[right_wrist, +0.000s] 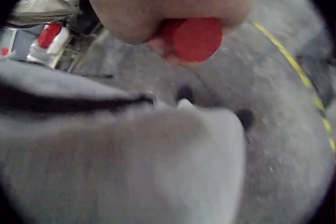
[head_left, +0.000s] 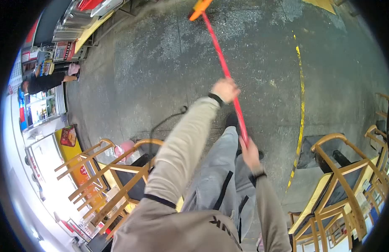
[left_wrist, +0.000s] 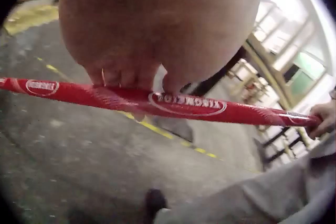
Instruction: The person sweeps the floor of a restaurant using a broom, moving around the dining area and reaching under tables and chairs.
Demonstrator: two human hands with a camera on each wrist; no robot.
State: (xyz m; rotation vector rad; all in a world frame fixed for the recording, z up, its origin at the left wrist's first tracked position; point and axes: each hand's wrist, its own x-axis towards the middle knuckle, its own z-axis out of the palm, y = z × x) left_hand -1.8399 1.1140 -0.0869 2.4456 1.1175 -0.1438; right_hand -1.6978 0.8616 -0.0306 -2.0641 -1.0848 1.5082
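A long broom with a red handle (head_left: 220,54) and an orange head (head_left: 200,8) slants across the head view, its head at the top edge and partly cut off. My left hand (head_left: 226,90) grips the handle around its middle. Lower down, close to my body, my right hand (head_left: 251,155) holds the upper end of the handle. White lettering in ovals marks the red handle (left_wrist: 194,106) in the left wrist view, where the fingers curl over it. The round red handle end (right_wrist: 198,40) pokes out of my right fist in the right wrist view.
Wooden chairs (head_left: 131,168) stand on the left, and more wooden chairs (head_left: 346,189) on the right. A yellow line (head_left: 301,92) runs along the grey floor (head_left: 161,75). A person in dark clothes (head_left: 47,83) is at the far left, near shelves.
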